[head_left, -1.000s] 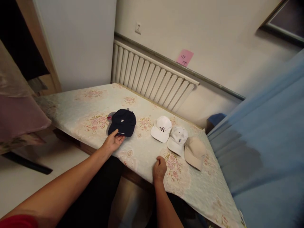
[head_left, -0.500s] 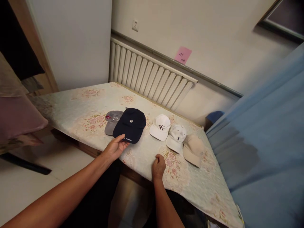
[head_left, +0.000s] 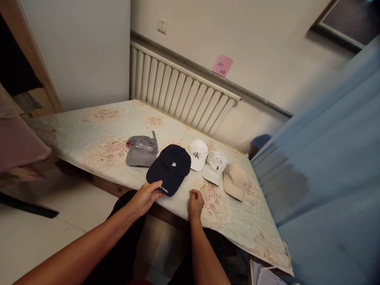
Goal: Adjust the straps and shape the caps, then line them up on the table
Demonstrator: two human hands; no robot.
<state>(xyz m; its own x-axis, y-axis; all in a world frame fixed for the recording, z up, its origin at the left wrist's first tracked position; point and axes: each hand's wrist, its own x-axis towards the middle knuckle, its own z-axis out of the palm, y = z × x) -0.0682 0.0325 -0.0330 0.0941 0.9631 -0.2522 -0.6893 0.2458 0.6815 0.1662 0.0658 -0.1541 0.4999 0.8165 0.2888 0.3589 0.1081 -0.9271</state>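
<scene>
My left hand (head_left: 146,196) grips the brim of a navy cap (head_left: 170,168) with a small white logo, near the front edge of a floral-covered table (head_left: 89,134). Beside it on the left lies a grey cap (head_left: 141,150) with a red patch. To the right sit a white cap (head_left: 197,153) with black letters, a pale cap (head_left: 214,167) with a small dark emblem, and a beige cap (head_left: 234,180). My right hand (head_left: 196,203) rests on the table edge with fingers curled, just right of the navy brim.
A white radiator (head_left: 181,93) runs along the wall behind the table, with a pink note (head_left: 222,65) above it. A blue curtain (head_left: 326,170) hangs at the right. Pink cushions (head_left: 18,142) are at the left over a pale floor (head_left: 35,237).
My left hand has slid the navy cap right and toward me, off the grey cap, which now lies fully uncovered. My right hand has stayed at the table edge.
</scene>
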